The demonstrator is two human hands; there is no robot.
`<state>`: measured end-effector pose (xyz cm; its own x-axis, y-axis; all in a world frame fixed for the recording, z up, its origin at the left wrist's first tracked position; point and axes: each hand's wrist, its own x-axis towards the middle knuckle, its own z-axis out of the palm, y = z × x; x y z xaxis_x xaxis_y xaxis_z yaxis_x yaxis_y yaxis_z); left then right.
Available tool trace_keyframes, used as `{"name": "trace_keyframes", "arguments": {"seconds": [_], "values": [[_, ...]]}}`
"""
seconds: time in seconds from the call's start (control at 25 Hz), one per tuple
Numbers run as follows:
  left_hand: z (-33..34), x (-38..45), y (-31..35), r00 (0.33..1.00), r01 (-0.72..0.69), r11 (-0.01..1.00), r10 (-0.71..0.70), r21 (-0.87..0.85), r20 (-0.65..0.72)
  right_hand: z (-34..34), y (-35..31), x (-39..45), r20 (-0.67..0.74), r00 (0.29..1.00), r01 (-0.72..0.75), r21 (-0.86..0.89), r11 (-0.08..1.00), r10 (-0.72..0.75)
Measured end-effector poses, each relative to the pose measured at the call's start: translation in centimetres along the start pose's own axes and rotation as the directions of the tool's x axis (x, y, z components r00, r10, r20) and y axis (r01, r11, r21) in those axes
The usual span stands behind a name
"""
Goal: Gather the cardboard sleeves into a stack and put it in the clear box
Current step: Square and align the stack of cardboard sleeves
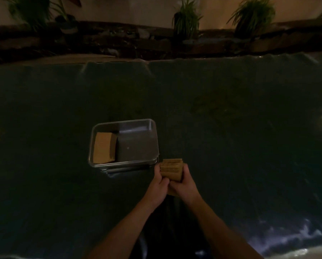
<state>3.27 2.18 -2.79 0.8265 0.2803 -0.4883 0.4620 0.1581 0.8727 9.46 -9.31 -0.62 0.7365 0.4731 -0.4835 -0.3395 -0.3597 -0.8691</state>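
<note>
A dark tabletop (231,128), covered with a wrinkled, glossy sheet, filled most of the dim view, and its surface caught pale glints along the near right edge. Beyond its far edge ran a dark, rough ledge (100,40) on which several leafy potted plants (186,19) stood against a light wall. On the tabletop, left of centre, stood the clear box (152,139), a rectangular container with rounded corners and an open top. Inside it, against the left wall, lay one pile of flat brown cardboard sleeves (104,147), while the right part of the box floor showed bare. Two bare forearms reached in from the bottom edge of the view and met just off the box's near right corner. Between them was a stack of cardboard sleeves (171,168), held on edge so that the ridged tops of the sleeves showed in steps, one behind another. The left hand (157,186) was closed against the stack's left side, with its thumb laid over the near face. The right hand (183,184) was closed against the right side, its fingers curled around the far edge. The stack was close beside the box's corner but outside it; whether it rested on the tabletop or was lifted clear could not be told in the low light.
</note>
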Motion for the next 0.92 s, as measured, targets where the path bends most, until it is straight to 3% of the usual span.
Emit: {"name": "trace_keyframes", "arguments": {"seconds": [0.24, 0.56, 0.92], "values": [[-1.5, -6.3, -1.8, 0.993, -0.069, 0.99, 0.057, -0.12, -0.101, 4.0, 1.6, -4.7, 0.12, 0.99, 0.078, 0.0, 0.997, -0.077], [-3.7, -11.1, -3.7, 0.874, -0.206, 0.954, 0.079, -0.218, -0.479, 10.9, 4.0, -7.7, 0.095, 0.972, 0.221, -0.031, 0.975, -0.217], [-7.3, -10.1, -7.3, 0.825, -0.158, 0.972, 0.034, -0.173, -0.564, 16.2, 8.0, -6.2, 0.009, 0.976, 0.216, -0.046, 0.975, -0.216]]}}
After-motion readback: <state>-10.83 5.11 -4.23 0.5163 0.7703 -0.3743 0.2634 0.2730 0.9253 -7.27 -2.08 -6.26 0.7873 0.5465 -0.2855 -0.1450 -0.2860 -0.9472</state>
